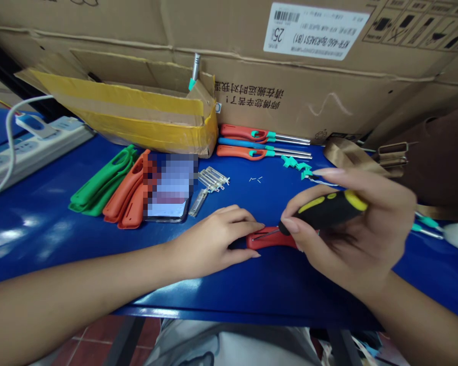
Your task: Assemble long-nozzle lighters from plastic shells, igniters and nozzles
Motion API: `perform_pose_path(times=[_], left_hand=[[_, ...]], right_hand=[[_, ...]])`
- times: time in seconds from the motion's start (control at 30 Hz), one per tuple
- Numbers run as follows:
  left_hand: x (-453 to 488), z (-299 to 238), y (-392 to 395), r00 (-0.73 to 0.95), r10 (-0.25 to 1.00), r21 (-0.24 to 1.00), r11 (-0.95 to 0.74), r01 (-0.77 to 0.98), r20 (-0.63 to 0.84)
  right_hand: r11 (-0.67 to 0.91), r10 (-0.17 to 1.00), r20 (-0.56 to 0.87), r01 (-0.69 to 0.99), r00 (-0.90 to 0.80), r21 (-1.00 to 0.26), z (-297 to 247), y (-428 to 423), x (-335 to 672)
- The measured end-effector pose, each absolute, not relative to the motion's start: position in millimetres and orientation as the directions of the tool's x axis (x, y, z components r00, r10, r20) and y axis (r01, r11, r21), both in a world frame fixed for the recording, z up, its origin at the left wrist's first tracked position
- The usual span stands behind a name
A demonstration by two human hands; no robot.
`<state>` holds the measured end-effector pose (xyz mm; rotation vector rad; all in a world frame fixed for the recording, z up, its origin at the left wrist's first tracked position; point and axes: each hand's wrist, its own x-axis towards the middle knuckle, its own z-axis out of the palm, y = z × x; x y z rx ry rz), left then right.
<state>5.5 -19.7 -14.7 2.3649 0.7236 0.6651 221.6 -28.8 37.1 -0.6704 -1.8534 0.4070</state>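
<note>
My left hand [213,236] pinches the left end of a red lighter body [265,239] between thumb and fingers, down on the blue table. A screwdriver [324,211] with a black and yellow handle is gripped in my right hand [381,229]. Its thin shaft slants down to the left, with the tip at the left part of the red body. The right end of that body is hidden behind my right hand. Just beyond my left hand lie several clear fuel tanks [213,179]. Small turquoise parts [297,165] lie beyond the screwdriver.
Green shells [103,180] and orange shells [127,190] lie at left beside a phone [175,188]. Long-necked lighters [248,151] rest before a taped cardboard box [137,112]. A power strip [41,147] is far left; a large carton [244,66] stands behind.
</note>
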Motion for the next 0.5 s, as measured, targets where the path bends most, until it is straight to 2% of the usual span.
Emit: perform_pose_path(times=[0.2, 0.3, 0.4, 0.43, 0.5], left_hand=[[6.1, -13.5, -19.9, 0.718, 0.64, 0.652, -0.672, 0.351, 0.273], [6.5, -13.4, -20.2, 0.714, 0.647, 0.655, -0.665, 0.357, 0.267], [6.9, -12.3, -20.4, 0.715, 0.651, 0.66, -0.657, 0.364, 0.255], [7.0, -11.7, -20.5, 0.714, 0.654, 0.662, -0.653, 0.368, 0.249], [7.3, -10.1, -20.8, 0.713, 0.659, 0.665, -0.647, 0.373, 0.24]], right_hand=[[0.755, 0.642, 0.65, 0.188, -0.406, -0.628, 37.3, -33.1, 230.2], [0.825, 0.561, 0.664, 0.273, -0.494, -0.494, 42.4, -32.8, 231.5], [0.837, 0.544, 0.67, 0.385, -0.505, -0.39, 44.3, -31.8, 231.4], [0.835, 0.548, 0.673, 0.372, -0.496, -0.406, 43.6, -31.4, 231.6], [0.801, 0.597, 0.653, 0.293, -0.466, -0.522, 41.3, -30.4, 232.3]])
